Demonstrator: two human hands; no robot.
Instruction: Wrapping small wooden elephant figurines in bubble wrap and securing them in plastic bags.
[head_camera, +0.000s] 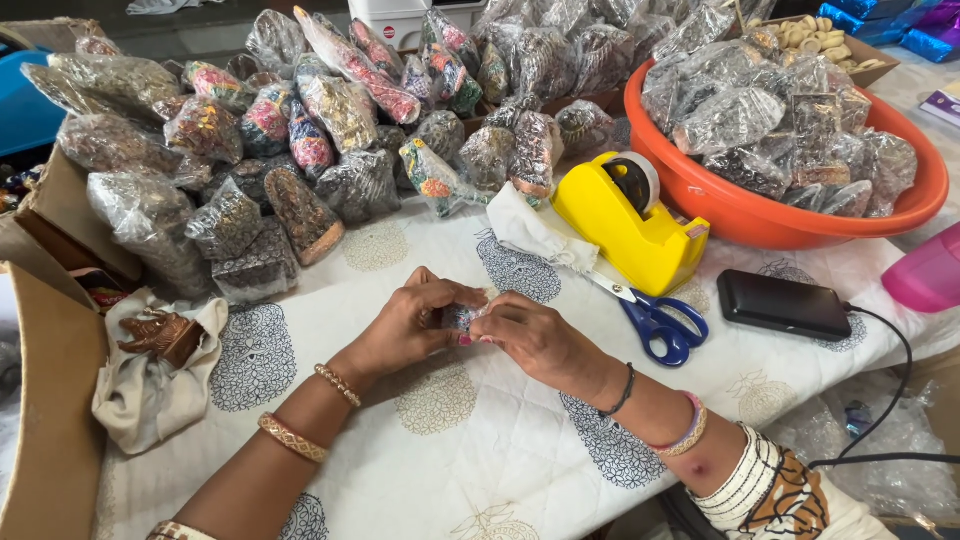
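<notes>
From the head camera we see both hands meeting over a white quilted cloth (480, 440) printed with dark and tan tree shapes. The left hand (405, 325) and the right hand (530, 335) close together on one small packet (462, 317), which sits between the fingertips just in front of the yellow tape dispenser (630, 215). The packet is tiny, wrapped in clear crinkled plastic that shines, with something dark and patterned inside; most of it is hidden by the fingers, so we cannot tell its shape. The left thumb and fingers pinch its near side, and the right fingers, with pink nails, press its other side. Both wrists carry bangles.

Just right of and nearer than the dispenser lie blue-handled scissors (660, 322), blades pointing toward the dispenser's base. A white cloth scrap (535, 232) touches the dispenser's left side. Behind the dispenser and to its right stands an orange tub (800, 225), filled with more clear-wrapped pieces. Left of the dispenser and behind it, a large heap of wrapped items (300, 140) covers the far cloth, some colourful, some dark. Right of the scissors rests a flat black device (783, 304) with a black cable running off its right end. Far left of the dispenser, a brown carved figure (155, 335) lies on a beige cloth beside a cardboard box (50, 400).
</notes>
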